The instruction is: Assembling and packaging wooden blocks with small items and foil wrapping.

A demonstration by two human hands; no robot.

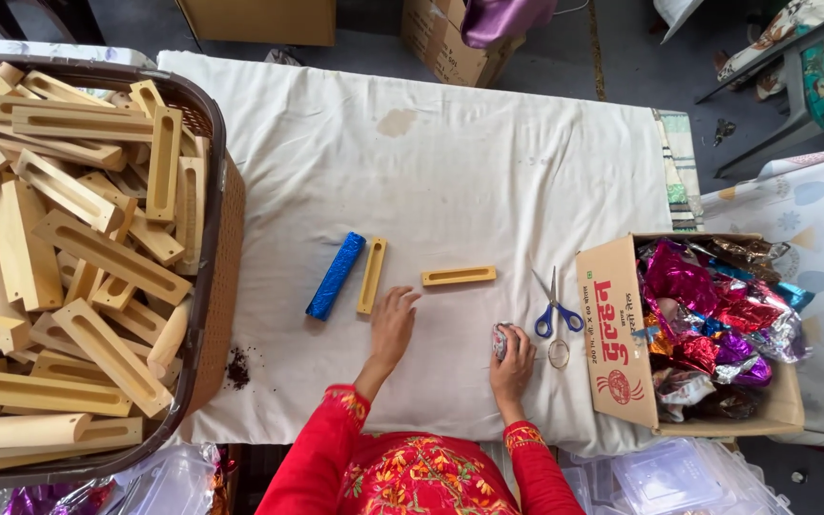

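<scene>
My left hand lies flat and unclenched on the white cloth over the bench, fingertips just below the upright wooden block, close to it but, as far as I can tell, not yet on it. That block looks like light, stiff wood with a long slot down its face; I judge it will not bend or slip, and the plain long edges are the place to pinch it. The blue wrapped block lies just beside it on its left, its foil skin likely slick and easy to crease. A second wooden block lies crosswise between my two hands, a little farther up the cloth.

My right hand is curled around a small crumpled foil piece, soft, thin and easily torn. The scissors sit just right of that hand, and beyond them stands the cardboard box of shiny wrappers. The basket of blocks is well off to my left.
</scene>
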